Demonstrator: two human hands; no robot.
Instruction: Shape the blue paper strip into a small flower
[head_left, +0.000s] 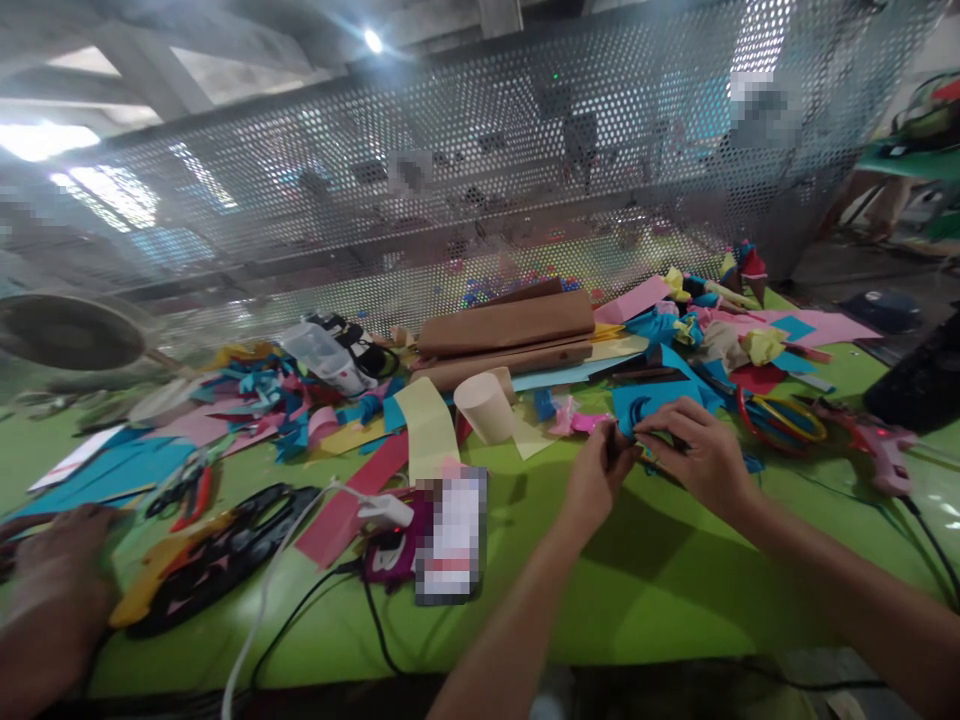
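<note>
My left hand (598, 475) pinches a small curled piece of blue paper (636, 412) from below, just above the green table. Against the other side of the same piece, the fingers of my right hand (694, 445) are closed on its edge. Partly hidden by my fingers, the piece looks rolled or layered. Flat blue paper (667, 395) lies right behind my hands, and a bright pink scrap (590, 422) is to their left. Scissors with red and yellow handles (787, 420) rest right of my right hand.
A pink glue gun (885, 458) with a cord stands at right. A phone (452, 535), a purple power strip (390, 555), a yellow glue gun (176, 560) and pliers (193, 495) lie left. Brown paper rolls (510, 325) lie behind. Another person's hand (64, 560) is far left.
</note>
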